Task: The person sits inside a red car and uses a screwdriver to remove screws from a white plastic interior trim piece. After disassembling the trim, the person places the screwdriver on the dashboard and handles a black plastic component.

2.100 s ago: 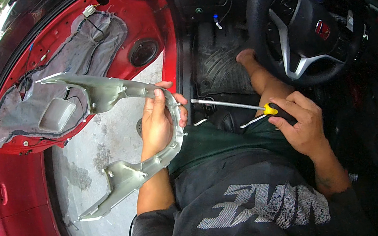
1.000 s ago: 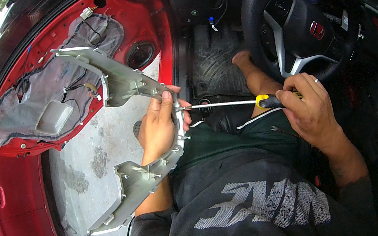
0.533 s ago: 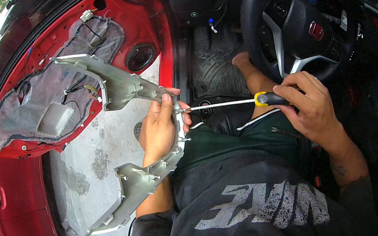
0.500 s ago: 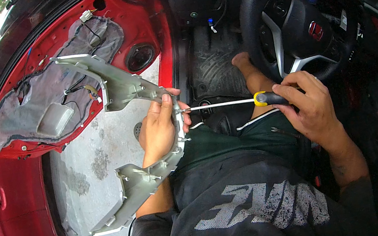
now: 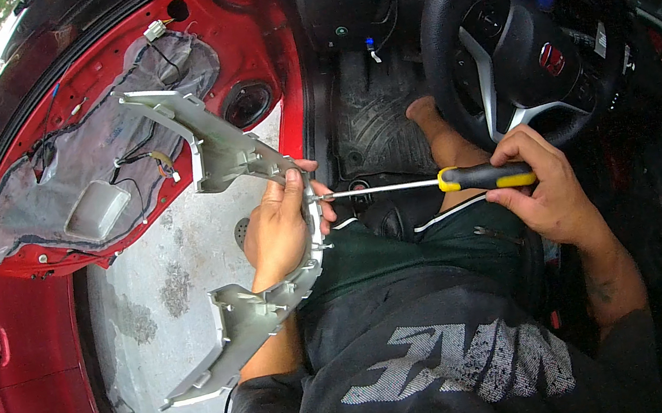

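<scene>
- Trim piece [image 5: 317, 244]: silver-grey, C-shaped, hollow ribbed side showing, small pegs and tabs along its edges. It is held up from the middle of the view out toward 9 o'clock, its gap facing 9, its two flared ends reaching toward 10 and 8.
- Left hand [image 5: 278, 228], just off the middle toward 9: grip pinching the curve of the trim piece, thumb on one face, fingertips showing past the 3 o'clock edge.
- Right hand [image 5: 552, 196], at 3 o'clock: grip pinching the rear of a screwdriver [image 5: 453, 179] with a black-and-yellow handle. The metal shaft points to 9, its tip at the curve's edge beside the left fingertips; whether it sits in a screw is too small to tell.
- Count: one trim piece, one screwdriver, two hands, one steering wheel [image 5: 518, 40] at 2 o'clock.
- Around: at 10, a red door [image 5: 241, 60] with a grey sheet [image 5: 69, 185] and loose wiring; at 8, grey pavement [image 5: 185, 275] and a red body panel [image 5: 29, 336]; at 1, a black floor mat [image 5: 379, 124] and a bare leg [image 5: 456, 142].
- In the way: the left hand covers part of the curve; the upper flared end hides some of the sheet.
</scene>
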### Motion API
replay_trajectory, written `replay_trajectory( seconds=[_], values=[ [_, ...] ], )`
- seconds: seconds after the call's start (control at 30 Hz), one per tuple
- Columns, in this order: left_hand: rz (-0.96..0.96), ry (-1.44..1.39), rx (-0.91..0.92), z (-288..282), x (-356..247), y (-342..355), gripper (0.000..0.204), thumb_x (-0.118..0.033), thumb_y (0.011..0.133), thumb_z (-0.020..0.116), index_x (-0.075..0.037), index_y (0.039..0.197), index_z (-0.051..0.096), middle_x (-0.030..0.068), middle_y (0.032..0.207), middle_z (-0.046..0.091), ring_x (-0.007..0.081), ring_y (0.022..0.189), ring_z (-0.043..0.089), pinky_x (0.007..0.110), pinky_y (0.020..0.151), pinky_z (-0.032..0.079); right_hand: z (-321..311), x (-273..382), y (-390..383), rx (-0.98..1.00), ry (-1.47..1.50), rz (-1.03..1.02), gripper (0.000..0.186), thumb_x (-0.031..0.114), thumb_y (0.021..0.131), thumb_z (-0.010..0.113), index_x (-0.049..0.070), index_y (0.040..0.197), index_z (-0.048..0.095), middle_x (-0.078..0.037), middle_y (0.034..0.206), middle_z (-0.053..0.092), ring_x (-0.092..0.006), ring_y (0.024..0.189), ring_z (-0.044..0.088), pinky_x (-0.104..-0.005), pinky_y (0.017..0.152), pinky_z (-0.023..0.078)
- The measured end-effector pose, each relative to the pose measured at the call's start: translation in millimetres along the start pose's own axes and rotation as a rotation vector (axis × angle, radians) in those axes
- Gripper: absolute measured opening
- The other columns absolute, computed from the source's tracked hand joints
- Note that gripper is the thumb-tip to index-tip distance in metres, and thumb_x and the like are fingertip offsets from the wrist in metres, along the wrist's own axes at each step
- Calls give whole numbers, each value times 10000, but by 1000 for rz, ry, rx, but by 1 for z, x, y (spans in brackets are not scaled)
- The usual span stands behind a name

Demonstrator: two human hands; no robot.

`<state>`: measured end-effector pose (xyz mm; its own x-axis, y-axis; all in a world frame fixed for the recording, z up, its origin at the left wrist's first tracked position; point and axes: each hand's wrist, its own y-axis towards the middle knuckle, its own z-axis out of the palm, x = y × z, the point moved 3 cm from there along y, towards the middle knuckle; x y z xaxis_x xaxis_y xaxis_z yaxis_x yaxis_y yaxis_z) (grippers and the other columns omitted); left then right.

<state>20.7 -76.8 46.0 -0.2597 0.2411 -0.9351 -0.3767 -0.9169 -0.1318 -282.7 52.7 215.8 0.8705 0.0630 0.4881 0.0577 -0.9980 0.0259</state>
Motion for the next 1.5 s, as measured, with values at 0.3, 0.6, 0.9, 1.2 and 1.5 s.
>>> replay_trajectory(
  seconds=[0.3,0.6,0.9,1.2,1.5],
  values=[
    [-31,-52,6,-2,17,6,392,-409,1188,444,-57,1329,541,156,951,736,164,621,646,297,509,506,13,-15,-1,55,587,194,562,37,904,852,16,1384,561,-70,1256,651,-107,1024,660,-275,875,548],
    [-61,-122,63,0,25,4,380,-408,1187,450,-65,1314,552,154,936,726,165,614,649,293,494,509,39,-42,-7,-38,662,365,295,284,1091,669,4,1182,671,-44,913,681,-65,665,610,-246,565,481],
    [-103,-90,106,12,23,0,359,-377,1195,438,-55,1323,536,125,961,730,142,629,653,274,515,528,32,-75,-22,175,641,415,510,353,1129,591,70,1529,452,-66,1111,646,-69,740,610,-217,616,477],
    [-81,-216,167,6,37,9,367,-386,1189,460,-53,1320,540,124,960,725,147,622,649,279,518,522,34,-54,-27,-75,331,268,378,225,1062,692,18,1350,563,-93,1244,609,-160,1047,645,-283,810,529],
    [-119,-159,130,0,34,7,381,-394,1189,455,-44,1312,538,116,925,706,148,609,639,278,497,503,59,-39,-26,-260,596,78,418,47,977,767,32,1354,587,-108,1198,645,-157,1066,649,-307,912,552]
  ],
)
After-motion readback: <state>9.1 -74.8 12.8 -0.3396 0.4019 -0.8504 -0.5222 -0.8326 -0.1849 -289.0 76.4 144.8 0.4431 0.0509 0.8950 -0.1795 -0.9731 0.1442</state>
